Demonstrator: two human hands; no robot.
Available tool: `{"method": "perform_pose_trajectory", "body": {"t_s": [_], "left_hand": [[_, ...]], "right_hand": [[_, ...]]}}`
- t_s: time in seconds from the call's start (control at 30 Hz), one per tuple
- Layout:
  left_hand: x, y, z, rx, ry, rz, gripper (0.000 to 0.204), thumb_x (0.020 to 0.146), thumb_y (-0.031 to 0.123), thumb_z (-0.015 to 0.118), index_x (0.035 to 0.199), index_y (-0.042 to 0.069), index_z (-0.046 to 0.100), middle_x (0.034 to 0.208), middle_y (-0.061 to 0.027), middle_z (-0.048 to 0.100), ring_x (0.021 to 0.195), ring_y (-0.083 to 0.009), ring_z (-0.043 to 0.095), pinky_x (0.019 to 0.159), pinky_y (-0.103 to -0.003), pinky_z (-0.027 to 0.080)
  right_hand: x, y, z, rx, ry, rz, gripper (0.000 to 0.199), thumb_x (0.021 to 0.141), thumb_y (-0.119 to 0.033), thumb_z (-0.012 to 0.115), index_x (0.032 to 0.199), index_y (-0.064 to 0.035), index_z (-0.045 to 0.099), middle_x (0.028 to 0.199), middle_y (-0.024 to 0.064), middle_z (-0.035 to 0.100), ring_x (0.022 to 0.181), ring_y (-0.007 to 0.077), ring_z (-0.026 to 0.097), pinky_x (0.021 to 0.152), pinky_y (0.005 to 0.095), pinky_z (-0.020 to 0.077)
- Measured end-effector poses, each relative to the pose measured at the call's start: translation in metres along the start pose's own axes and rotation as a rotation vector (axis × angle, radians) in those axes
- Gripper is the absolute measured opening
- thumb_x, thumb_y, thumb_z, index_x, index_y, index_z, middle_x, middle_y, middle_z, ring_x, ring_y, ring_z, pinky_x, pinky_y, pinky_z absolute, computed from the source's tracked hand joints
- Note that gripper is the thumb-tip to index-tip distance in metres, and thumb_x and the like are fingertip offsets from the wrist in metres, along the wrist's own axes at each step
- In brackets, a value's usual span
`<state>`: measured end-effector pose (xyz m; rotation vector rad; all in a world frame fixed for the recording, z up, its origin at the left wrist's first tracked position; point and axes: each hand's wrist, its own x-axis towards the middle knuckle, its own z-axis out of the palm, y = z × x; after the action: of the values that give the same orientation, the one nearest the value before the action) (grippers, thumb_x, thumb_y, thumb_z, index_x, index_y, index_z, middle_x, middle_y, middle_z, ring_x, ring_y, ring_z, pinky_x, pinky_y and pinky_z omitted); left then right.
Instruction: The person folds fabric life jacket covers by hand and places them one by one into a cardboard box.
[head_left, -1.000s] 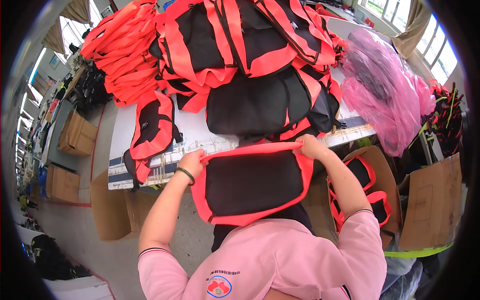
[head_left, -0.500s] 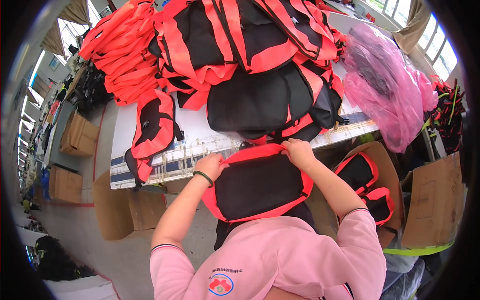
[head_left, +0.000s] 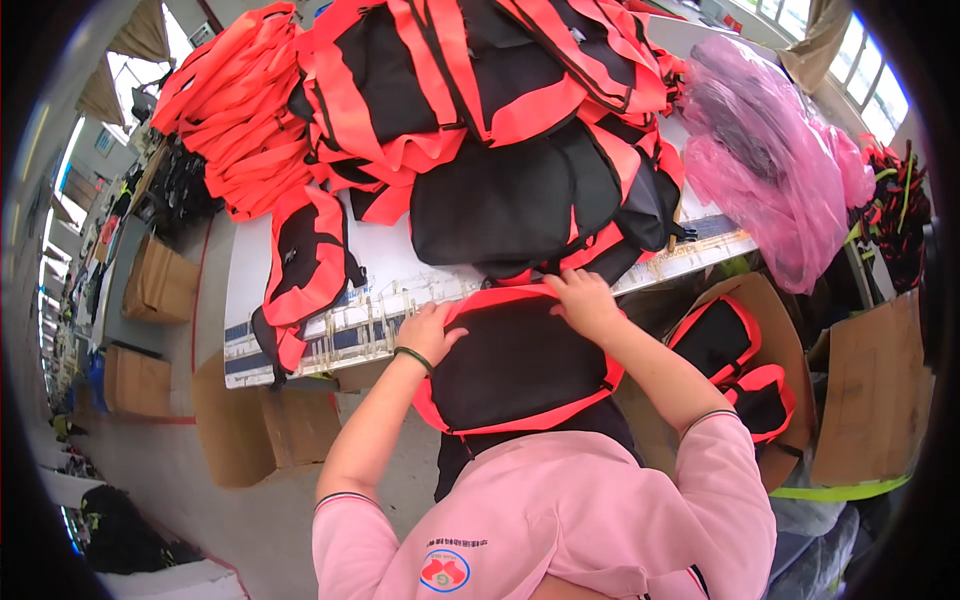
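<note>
Head view, read left to right. Far left, on the floor beside the table: brown cardboard boxes [head_left: 158, 283]. On the table's [head_left: 400, 285] far left corner lies a heap of orange straps [head_left: 240, 120]. Just right of it, a single black-and-orange bag [head_left: 305, 262] hangs over the near edge of the table, its lower end below the tabletop. The middle of the table carries a large pile of black-and-orange bags [head_left: 500, 120], which reaches to the near edge.

In front of the near edge, against the person's body, is the held bag [head_left: 520, 365], a black panel with orange trim, its upper rim level with the table edge and its lower rim close to the pink shirt. The left hand [head_left: 428, 333], with a dark band at the wrist, lies at the bag's upper left corner, fingers curled over the orange rim and gripping it. The right hand [head_left: 583, 303] rests on the bag's upper right rim, fingers together and bent down onto the cloth; whether it pinches the rim cannot be told.

Right of the hands, below the table's near right corner, an open cardboard carton [head_left: 770, 350] holds more black-and-orange bags [head_left: 735, 365]. On the table's right end sits a bundle in pink plastic film [head_left: 780, 180]. Far right: another sheet of brown cardboard [head_left: 875, 390].
</note>
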<state>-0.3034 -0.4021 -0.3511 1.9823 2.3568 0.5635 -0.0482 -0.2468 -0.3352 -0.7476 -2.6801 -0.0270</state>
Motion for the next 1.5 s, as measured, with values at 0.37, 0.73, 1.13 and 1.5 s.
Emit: {"method": "perform_pose_trajectory", "body": {"t_s": [0.37, 0.73, 1.13, 1.5], "left_hand": [[0.011, -0.008, 0.01, -0.099, -0.097, -0.071, 0.025, 0.082, 0.03, 0.064, 0.079, 0.006, 0.059, 0.072, -0.0164, 0.06, 0.068, -0.0368, 0.058, 0.06, -0.041, 0.046], [-0.009, -0.042, 0.008, -1.016, -0.291, -0.126, 0.041, 0.094, 0.032, 0.048, 0.119, 0.0, 0.051, 0.107, -0.0101, 0.058, 0.087, -0.0181, 0.059, 0.081, -0.03, 0.046], [-0.037, 0.02, 0.053, -0.426, -0.294, 0.237, 0.014, 0.078, 0.014, 0.068, 0.083, 0.002, 0.063, 0.079, -0.01, 0.063, 0.07, -0.0209, 0.06, 0.065, -0.031, 0.048], [-0.08, 0.034, 0.101, -0.236, -0.083, 0.333, 0.008, 0.072, 0.014, 0.068, 0.077, 0.009, 0.064, 0.087, -0.0092, 0.056, 0.087, -0.0299, 0.051, 0.078, -0.042, 0.039]], "right_hand": [[-0.02, 0.016, 0.01, 0.098, -0.074, -0.03, 0.022, 0.078, -0.014, 0.052, 0.099, -0.0116, 0.055, 0.075, 0.0076, 0.057, 0.068, 0.0257, 0.063, 0.053, 0.0366, 0.0494], [-0.227, 0.127, -0.14, 0.579, 0.724, 0.738, 0.03, 0.075, 0.01, 0.047, 0.097, -0.0014, 0.065, 0.094, 0.0099, 0.067, 0.091, 0.0196, 0.063, 0.083, 0.03, 0.0483], [-0.585, 0.144, -0.026, -0.306, 1.014, 2.021, 0.042, 0.075, -0.029, 0.069, 0.105, -0.0011, 0.063, 0.097, 0.0207, 0.065, 0.094, 0.0365, 0.062, 0.083, 0.0408, 0.0471], [-0.506, 0.082, 0.097, 0.413, -0.008, 1.829, 0.031, 0.074, -0.02, 0.071, 0.099, -0.002, 0.066, 0.087, 0.0134, 0.068, 0.075, 0.0204, 0.066, 0.072, 0.0343, 0.0518]]}}
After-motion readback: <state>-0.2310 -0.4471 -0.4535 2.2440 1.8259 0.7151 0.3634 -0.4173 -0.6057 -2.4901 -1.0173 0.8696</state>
